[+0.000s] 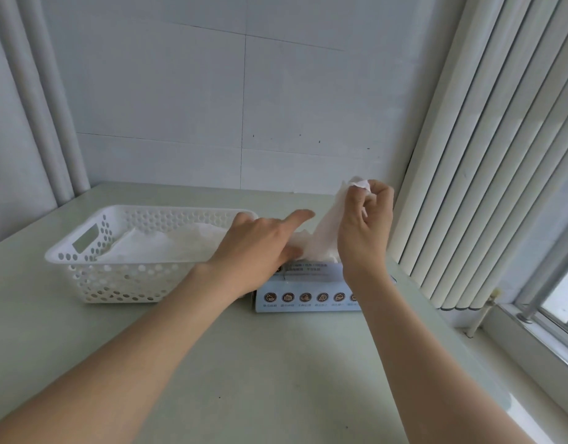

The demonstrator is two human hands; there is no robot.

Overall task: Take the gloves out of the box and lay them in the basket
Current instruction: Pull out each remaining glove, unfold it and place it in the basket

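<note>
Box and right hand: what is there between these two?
A white glove, pinched by the right hand, stretches down to the box; the head view shows it.

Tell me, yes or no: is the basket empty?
No, a heap of thin white gloves lies inside the basket, showing above its front rim.

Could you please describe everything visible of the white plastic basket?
The white perforated plastic basket is rectangular, with round holes in its walls and a slot handle in its left end. It stands upright on the pale green table, left of the light blue box. Thin white gloves lie inside. The left hand hides its right end.
</note>
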